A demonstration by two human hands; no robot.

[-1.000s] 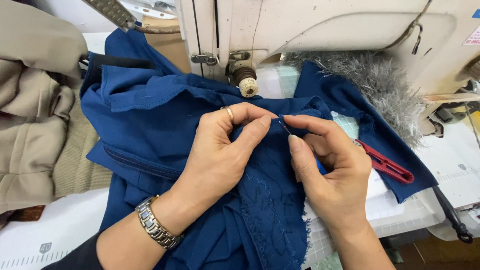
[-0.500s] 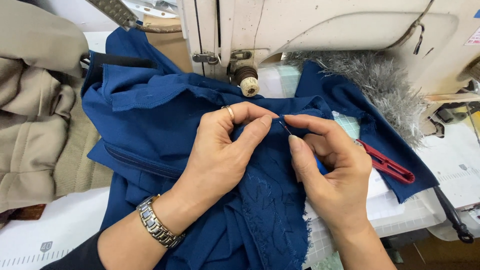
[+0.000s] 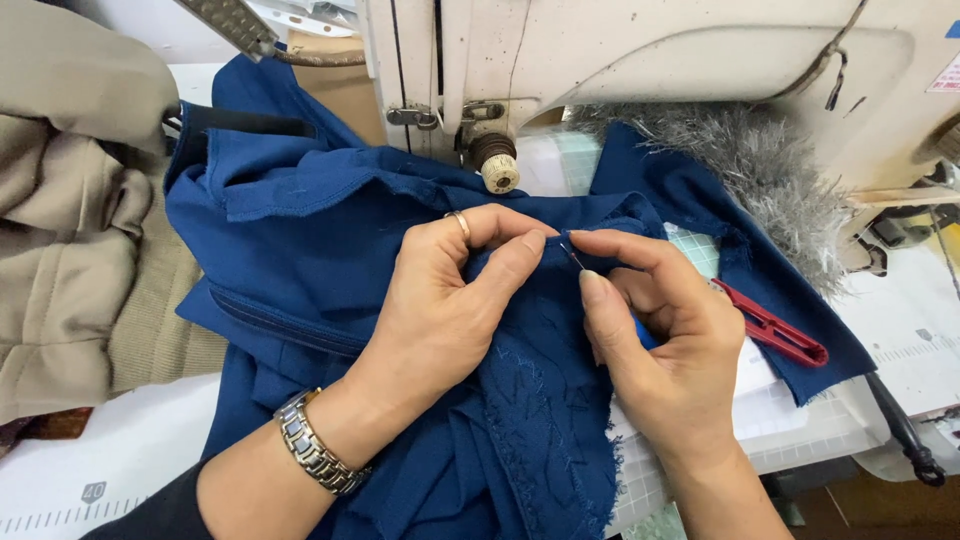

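Evidently mid-work: left hand (image 3: 440, 310) pinches the blue fabric (image 3: 300, 260); right hand (image 3: 660, 350) grips a thin dark tool (image 3: 572, 256) at its edge, frayed stitching showing near.

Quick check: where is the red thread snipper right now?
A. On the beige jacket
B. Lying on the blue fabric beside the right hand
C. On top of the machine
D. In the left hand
B: the red thread snipper lies on the blue fabric just beyond the right hand, held by neither hand.
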